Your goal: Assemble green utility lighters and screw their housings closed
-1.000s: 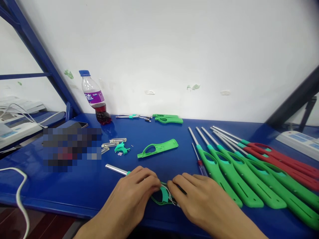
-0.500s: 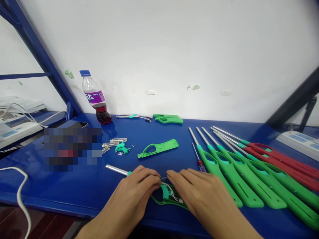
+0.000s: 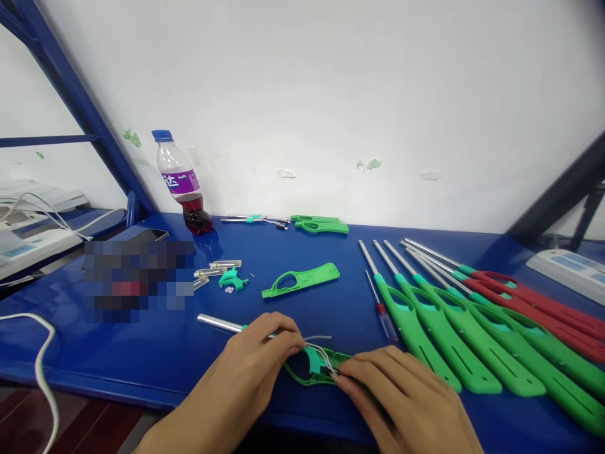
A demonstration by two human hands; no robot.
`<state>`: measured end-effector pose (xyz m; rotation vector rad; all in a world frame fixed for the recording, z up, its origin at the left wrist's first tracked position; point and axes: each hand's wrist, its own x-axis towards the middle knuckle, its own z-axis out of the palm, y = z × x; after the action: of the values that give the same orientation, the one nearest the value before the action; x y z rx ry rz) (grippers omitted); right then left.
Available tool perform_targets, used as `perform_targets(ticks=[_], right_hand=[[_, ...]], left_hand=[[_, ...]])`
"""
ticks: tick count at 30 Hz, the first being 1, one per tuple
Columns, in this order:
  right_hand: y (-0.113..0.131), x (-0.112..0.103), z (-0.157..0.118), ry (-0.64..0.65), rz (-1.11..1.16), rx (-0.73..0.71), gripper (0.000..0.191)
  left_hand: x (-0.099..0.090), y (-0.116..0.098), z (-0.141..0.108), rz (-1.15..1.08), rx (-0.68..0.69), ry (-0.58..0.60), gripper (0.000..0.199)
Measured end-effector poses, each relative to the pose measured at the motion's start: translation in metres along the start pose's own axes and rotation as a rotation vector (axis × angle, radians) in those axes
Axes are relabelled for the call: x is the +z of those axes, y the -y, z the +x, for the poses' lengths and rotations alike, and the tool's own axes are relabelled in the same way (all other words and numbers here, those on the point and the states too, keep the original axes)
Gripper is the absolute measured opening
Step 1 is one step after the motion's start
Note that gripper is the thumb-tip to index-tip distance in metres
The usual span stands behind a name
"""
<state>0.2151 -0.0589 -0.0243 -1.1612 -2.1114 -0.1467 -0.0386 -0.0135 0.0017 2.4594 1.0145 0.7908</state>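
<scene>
Your left hand closed on tube end of open green plastic lighter half-shell, near front edge of glossy blue tabletop; silver metal tube juts left. Your right hand, fingertips bunched at thin white wires inside shell; cannot tell whether pinching. Curved teal plastic trigger between hands.

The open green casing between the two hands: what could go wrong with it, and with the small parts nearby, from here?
The white wires run loose across the open green casing, so they might get snagged or pinched; the fingertips of the right hand are at their end.

The small white part lies loose beside the turquoise pieces, so a passing sleeve could perhaps brush it away.
</scene>
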Motion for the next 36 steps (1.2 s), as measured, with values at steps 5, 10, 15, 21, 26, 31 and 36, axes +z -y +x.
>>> perform_targets(ticks=[5,10,15,21,26,31,36], right_hand=[[-0.0005,-0.0017,-0.0002,-0.003,0.001,-0.018,0.017],[-0.0020,0.0000,-0.0007,-0.002,0.007,-0.025,0.016],[-0.0013,0.0000,-0.0009,-0.010,0.004,-0.032,0.017],[-0.0001,-0.0007,-0.0016,-0.012,0.018,-0.011,0.015],[-0.0010,-0.0005,-0.0019,-0.016,0.029,-0.005,0.014],[-0.0011,0.0004,-0.0032,-0.019,0.036,0.011,0.013],[-0.0020,0.0003,-0.0042,-0.022,0.037,0.012,0.013]], left_hand=[[-0.0029,0.0002,0.0012,-0.001,-0.015,0.001,0.034],[-0.0019,-0.0004,0.0033,0.003,-0.032,0.019,0.031],[-0.0056,-0.0027,0.0012,0.076,0.008,0.030,0.041],[-0.0076,-0.0021,0.0011,0.112,0.054,0.011,0.047],[-0.0071,-0.0025,0.0034,0.133,0.078,-0.013,0.043],[-0.0050,-0.0018,0.0032,0.136,0.085,-0.010,0.042],[-0.0059,-0.0015,0.0030,0.158,0.109,-0.002,0.045]])
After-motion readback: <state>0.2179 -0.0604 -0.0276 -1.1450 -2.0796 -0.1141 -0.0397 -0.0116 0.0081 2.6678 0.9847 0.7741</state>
